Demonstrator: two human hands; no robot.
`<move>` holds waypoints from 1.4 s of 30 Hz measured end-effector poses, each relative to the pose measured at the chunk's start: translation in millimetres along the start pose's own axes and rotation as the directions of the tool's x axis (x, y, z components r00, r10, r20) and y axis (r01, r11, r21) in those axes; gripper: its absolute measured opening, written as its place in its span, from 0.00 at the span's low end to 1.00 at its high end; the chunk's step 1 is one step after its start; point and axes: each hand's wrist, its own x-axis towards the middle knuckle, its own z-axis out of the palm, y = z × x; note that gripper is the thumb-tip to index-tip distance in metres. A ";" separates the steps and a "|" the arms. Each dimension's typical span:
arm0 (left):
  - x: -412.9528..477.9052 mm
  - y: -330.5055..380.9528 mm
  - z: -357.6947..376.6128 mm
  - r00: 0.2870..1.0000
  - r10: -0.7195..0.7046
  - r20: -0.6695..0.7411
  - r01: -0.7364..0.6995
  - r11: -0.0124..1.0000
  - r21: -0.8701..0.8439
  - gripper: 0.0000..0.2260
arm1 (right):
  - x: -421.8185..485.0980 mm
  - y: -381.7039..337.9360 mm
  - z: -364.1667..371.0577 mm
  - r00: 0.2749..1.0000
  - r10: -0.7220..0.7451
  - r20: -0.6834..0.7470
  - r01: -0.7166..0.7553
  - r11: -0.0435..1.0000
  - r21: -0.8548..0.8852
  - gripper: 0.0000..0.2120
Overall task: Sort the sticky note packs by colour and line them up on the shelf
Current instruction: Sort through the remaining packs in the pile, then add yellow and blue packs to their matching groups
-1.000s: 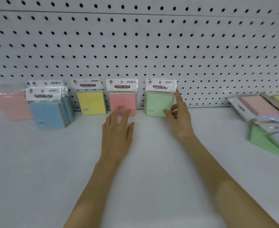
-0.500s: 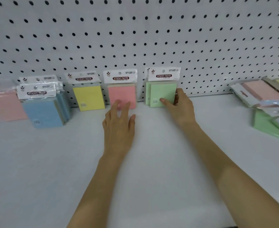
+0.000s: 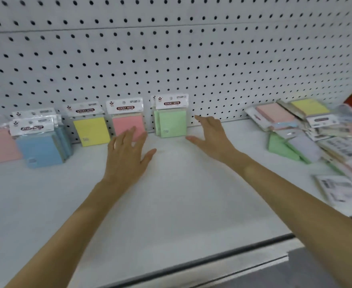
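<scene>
Leaning against the pegboard (image 3: 171,59) at the back of the white shelf (image 3: 171,204), the sorted packs stand in a row: blue packs (image 3: 40,150), a yellow pack (image 3: 91,130), a pink pack (image 3: 127,121) and green packs (image 3: 172,123). The left hand (image 3: 129,156) has its fingers spread wide, the fingertips in front of the pink pack's lower edge. The right hand (image 3: 212,140) is spread open just beside the green packs, holding nothing. Unsorted packs (image 3: 299,142) lie heaped at the far right.
</scene>
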 end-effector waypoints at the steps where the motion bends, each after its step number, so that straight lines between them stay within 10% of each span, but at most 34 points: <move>1: 3.6 3.7 -10.2 0.999 0.036 0.012 -0.036 0.999 0.022 0.29 | -5.3 4.9 -17.8 0.995 -0.090 0.050 0.096 0.985 -0.142 0.33; 6: 24.4 46.5 -55.4 0.992 0.121 0.021 -0.121 0.993 -0.011 0.30 | -26.7 40.5 -104.0 0.953 0.029 0.303 0.066 0.953 -0.297 0.35; 15: 50.4 198.4 -43.8 0.957 0.285 0.060 -0.282 0.958 -0.061 0.33 | -78.0 203.2 -209.2 0.935 0.090 0.343 -0.007 0.972 -0.236 0.35; 26: 132.9 431.7 38.0 0.994 0.080 0.077 -0.050 0.941 -0.334 0.33 | -58.1 439.7 -310.4 0.943 0.094 0.319 -0.086 0.996 -0.039 0.26; 35: 189.4 465.0 53.8 0.967 -0.022 0.255 0.093 0.959 -0.267 0.29 | -4.5 481.0 -291.6 0.944 0.095 0.315 -0.197 0.930 0.311 0.22; 42: 229.6 467.4 46.8 0.954 -0.004 0.300 0.057 0.984 -0.167 0.20 | 25.4 483.0 -301.8 0.907 -0.040 0.420 -0.002 0.995 0.099 0.27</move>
